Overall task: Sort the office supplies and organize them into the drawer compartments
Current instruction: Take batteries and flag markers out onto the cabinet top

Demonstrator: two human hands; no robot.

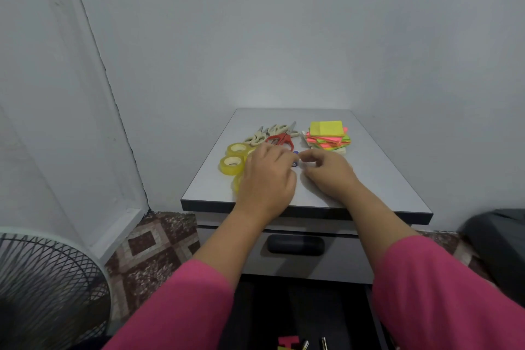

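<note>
On the grey cabinet top (377, 167) lie two yellow tape rolls (231, 163), several beige scissors (274, 131), red scissors (281, 140) and a stack of bright sticky notes (326, 135). My left hand (267, 179) lies palm down beside the tape, its curled fingertips around a small blue item (294, 164). My right hand (326, 173) rests just right of it with its fingers curled; what they hold is hidden. A small purple item (296, 153) sits between the two hands. Below, the open dark drawer (284, 307) shows a red piece (287, 342) and metal clips (305, 345).
A closed drawer with a black handle (295, 244) sits under the cabinet top. A fan guard (48, 287) stands at the lower left on the patterned floor (153, 244). A dark object (500, 239) is at the right edge. Walls close in behind and to the left.
</note>
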